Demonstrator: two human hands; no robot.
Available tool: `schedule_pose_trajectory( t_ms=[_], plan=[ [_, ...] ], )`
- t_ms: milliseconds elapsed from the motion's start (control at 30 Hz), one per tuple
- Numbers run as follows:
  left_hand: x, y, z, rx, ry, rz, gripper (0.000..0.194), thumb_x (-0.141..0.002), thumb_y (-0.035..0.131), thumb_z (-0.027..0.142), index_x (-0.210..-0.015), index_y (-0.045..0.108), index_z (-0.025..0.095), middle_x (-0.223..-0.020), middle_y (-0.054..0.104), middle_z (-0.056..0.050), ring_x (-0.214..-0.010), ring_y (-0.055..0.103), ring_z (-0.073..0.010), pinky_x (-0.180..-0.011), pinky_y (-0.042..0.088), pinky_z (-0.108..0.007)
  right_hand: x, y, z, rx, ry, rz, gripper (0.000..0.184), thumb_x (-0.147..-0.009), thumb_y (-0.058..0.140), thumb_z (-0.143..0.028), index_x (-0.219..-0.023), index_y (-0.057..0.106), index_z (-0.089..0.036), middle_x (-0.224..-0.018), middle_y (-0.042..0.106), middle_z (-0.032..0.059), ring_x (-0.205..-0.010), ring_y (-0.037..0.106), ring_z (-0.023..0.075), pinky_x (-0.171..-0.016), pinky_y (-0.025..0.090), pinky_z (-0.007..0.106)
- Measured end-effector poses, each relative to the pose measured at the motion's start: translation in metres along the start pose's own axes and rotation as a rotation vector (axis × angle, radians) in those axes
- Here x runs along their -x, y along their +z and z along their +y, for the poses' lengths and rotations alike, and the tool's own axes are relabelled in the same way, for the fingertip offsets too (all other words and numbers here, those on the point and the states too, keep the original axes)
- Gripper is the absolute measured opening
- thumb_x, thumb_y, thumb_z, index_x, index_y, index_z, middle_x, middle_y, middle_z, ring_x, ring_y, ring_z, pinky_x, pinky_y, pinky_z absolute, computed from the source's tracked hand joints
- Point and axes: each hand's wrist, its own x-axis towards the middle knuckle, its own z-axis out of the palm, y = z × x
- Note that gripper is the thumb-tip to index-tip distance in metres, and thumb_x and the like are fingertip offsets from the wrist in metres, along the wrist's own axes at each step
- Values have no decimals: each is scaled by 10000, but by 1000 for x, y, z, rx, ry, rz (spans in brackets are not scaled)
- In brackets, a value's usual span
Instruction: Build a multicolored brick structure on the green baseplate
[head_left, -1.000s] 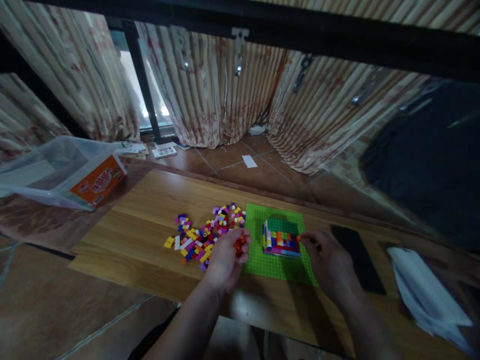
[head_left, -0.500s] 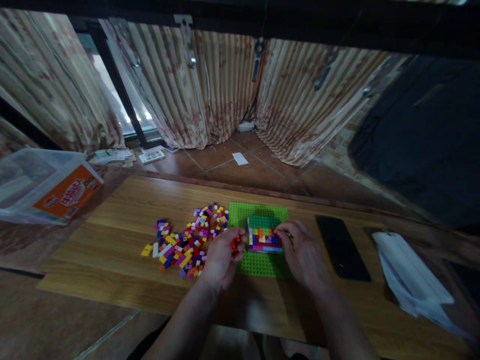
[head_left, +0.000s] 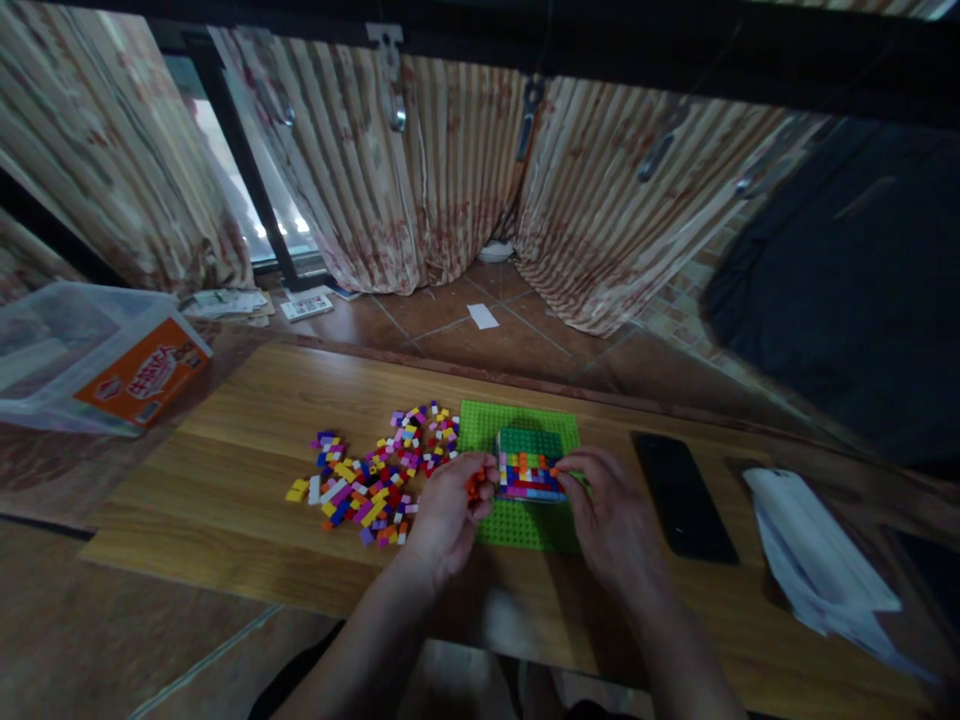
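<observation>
A block built of toy bricks [head_left: 529, 465], dark green at the back with coloured rows in front, stands on a light green baseplate [head_left: 517, 535]. My left hand [head_left: 448, 510], at the block's left side, is curled around several red-orange bricks [head_left: 477, 484]. On the other side, my right hand [head_left: 604, 500] pinches a small orange brick [head_left: 555, 471] at the block's right edge. Whether that brick is pressed onto the block I cannot tell. Loose bricks [head_left: 367, 480] in many colours lie spread to the left of the baseplate.
A black phone-like slab [head_left: 684, 495] lies right of the baseplate on the wooden table [head_left: 225, 470]. Farther right is a white case in a clear plastic bag [head_left: 817, 545]. A clear tub with an orange label [head_left: 142, 375] stands off the table's left end.
The view has shifted slightly. Both hands stay at the block's sides, with my right fingers still at its right edge on the orange brick.
</observation>
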Motion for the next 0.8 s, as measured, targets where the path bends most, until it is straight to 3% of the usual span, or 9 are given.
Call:
schedule_pose_trajectory(
  t_ms=[400,800],
  plan=[
    [0,0,-3,12,4,-8,84,-678,682,190,-687,638,120,-671,568,-11,-495,422,-38,-440,240,-165,1,25,0,24,-110,6,199,-947,469,-263,-902,658,-223,-1075,587,92,-1016,577,231,-918,491,420],
    [0,2,-5,10,-1,-9,96,-694,652,218,-679,629,126,-615,552,0,-474,417,-50,-441,231,-186,4,26,-1,-34,-110,35,175,-937,495,-260,-860,648,-225,-974,627,63,-911,613,206,-829,502,376]
  ],
)
